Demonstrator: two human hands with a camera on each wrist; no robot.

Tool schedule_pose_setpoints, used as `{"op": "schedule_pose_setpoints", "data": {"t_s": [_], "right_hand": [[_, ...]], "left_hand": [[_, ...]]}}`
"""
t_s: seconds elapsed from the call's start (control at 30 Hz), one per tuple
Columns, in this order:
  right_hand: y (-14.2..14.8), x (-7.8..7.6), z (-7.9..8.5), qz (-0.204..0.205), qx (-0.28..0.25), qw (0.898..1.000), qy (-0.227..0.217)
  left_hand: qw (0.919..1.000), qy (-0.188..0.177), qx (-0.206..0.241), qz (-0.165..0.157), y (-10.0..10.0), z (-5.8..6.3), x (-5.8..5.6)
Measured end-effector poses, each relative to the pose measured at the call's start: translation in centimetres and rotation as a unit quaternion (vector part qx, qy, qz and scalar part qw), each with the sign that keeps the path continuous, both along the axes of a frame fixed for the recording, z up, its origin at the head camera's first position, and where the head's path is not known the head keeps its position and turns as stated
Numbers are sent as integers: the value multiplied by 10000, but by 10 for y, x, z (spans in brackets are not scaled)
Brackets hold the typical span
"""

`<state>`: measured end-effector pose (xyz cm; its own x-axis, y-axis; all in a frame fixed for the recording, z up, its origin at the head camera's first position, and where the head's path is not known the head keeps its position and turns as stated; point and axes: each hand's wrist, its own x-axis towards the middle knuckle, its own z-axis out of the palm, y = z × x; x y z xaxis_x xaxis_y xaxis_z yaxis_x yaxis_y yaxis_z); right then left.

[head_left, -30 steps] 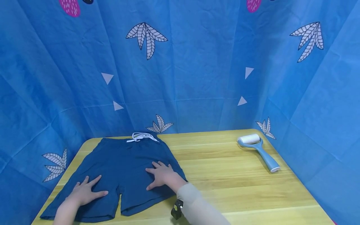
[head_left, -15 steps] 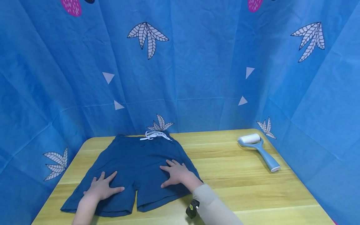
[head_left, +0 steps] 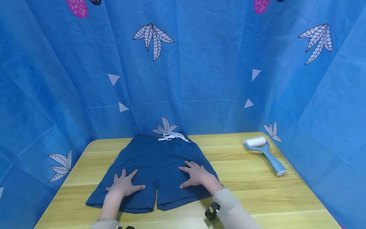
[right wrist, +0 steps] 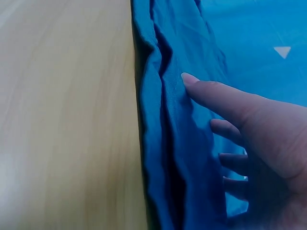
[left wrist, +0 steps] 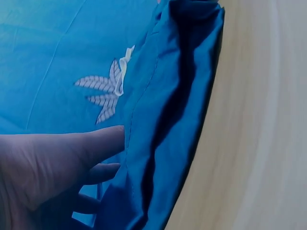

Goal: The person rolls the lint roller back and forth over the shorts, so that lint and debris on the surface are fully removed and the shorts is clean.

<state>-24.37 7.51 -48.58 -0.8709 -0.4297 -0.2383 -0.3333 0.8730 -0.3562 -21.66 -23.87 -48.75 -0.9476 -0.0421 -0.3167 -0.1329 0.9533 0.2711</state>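
Observation:
Dark blue shorts lie spread flat on the wooden table, waistband at the far edge and leg openings toward me. A white drawstring is tied at the waistband. My left hand rests on the left leg with fingers spread. On the other leg, my right hand presses down, its fingers also spread out. Both wrist views show the hem of a leg in front of the hand, with the thumb of the left and the thumb of the right lying against the cloth.
A lint roller with a white roll and light blue handle lies at the table's right side. Blue patterned curtains hang behind the table and along both sides. Bare wood extends to the right of the shorts.
Both hands have slid the shorts to the right across the table, fingers still spread on the legs. The lint roller has stayed in place; the head view has shifted slightly.

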Motion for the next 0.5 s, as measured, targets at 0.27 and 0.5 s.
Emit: {"op": "schedule_pose_setpoints", "data": {"t_s": [0.27,0.5], "right_hand": [[29,-1,0,-146,-138,9998,-43],[54,-1,5,-127,-296,9995,-48]], "left_hand": [[9999,93,-56,-36,35,0,-3],[9999,109,-91,-28,63,0,-6]]}}
